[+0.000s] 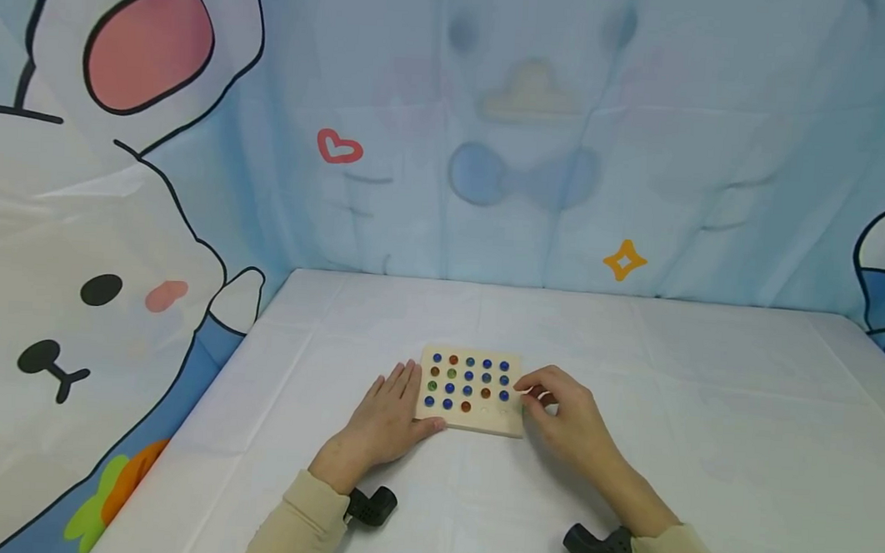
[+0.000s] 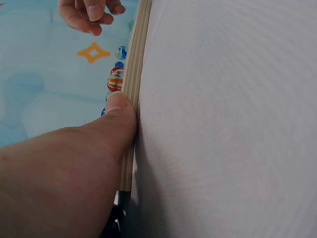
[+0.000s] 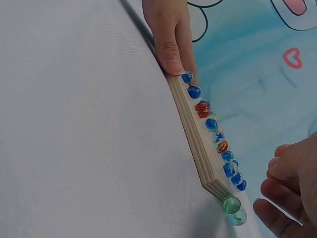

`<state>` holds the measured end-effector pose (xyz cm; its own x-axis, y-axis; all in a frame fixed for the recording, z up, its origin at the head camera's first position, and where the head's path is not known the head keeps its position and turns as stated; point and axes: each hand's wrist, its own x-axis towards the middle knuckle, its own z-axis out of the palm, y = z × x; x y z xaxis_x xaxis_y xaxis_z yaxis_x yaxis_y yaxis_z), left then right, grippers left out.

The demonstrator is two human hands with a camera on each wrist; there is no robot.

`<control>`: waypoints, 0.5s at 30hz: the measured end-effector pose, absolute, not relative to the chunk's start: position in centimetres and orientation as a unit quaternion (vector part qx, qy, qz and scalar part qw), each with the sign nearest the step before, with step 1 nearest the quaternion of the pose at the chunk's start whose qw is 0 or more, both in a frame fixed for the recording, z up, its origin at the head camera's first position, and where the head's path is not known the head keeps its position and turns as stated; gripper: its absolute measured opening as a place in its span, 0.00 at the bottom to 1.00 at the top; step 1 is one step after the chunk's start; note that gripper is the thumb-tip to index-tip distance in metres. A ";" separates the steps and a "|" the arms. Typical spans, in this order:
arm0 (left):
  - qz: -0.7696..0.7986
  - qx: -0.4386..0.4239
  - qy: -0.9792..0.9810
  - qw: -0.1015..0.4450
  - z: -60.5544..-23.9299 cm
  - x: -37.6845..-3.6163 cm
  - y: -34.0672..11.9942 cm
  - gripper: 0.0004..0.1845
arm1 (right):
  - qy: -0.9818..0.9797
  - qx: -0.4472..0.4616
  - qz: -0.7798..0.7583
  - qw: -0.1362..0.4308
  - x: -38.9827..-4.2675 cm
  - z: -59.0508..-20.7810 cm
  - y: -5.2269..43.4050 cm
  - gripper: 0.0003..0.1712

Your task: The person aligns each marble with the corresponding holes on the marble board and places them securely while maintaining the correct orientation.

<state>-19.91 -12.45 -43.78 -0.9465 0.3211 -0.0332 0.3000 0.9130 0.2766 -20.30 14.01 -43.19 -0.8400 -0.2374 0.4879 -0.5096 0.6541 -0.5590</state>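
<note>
A pale blue fabric backdrop (image 1: 539,148) printed with a white cartoon bear, a red heart and a yellow star hangs behind a table covered in a white cloth (image 1: 706,407), the largest flat surface in view. Near the middle of the table, towards its front edge, lies a square light plywood board (image 1: 469,392) with rows of round hollows; the layered edge of the wood shows clearly in both wrist views. The left hand (image 1: 386,420) lies flat on the cloth against the board's left side, fingers straight and together, its thumb (image 2: 119,106) pressed against the board's near edge, gripping nothing. The right hand (image 1: 566,417) sits at the board's right side with its fingers curled inward; whether the fingertips pinch anything cannot be told from any view. Cream sleeves cover both forearms, and a black camera mount (image 1: 372,507) is strapped at each wrist. Small glass marbles (image 1: 469,377), mostly blue with a few orange-red and green ones, fill most of the hollows, while a couple of hollows in the nearest row towards the right hand stand bare. In the right wrist view two clear green marbles (image 3: 234,210) rest at the board's corner closest to the right hand.
</note>
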 end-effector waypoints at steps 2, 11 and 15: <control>0.134 0.159 0.977 0.040 -43.7 -19.9 -12.4 0.48 | -0.890 0.207 0.357 0.191 -20.3 -43.2 14.1 0.11; 0.134 0.156 0.978 0.040 -43.6 -19.8 -12.4 0.48 | -0.892 0.190 0.365 0.188 -20.4 -43.7 14.6 0.11; 0.137 0.158 0.977 0.039 -43.6 -19.7 -12.4 0.48 | -0.891 0.184 0.370 0.188 -20.5 -43.8 14.8 0.12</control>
<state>-19.74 -12.39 -43.62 -0.9473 0.3188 -0.0328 0.2976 0.9130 0.2791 -20.45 14.76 -43.83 -0.8616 -0.1886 0.4712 -0.4667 0.6593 -0.5895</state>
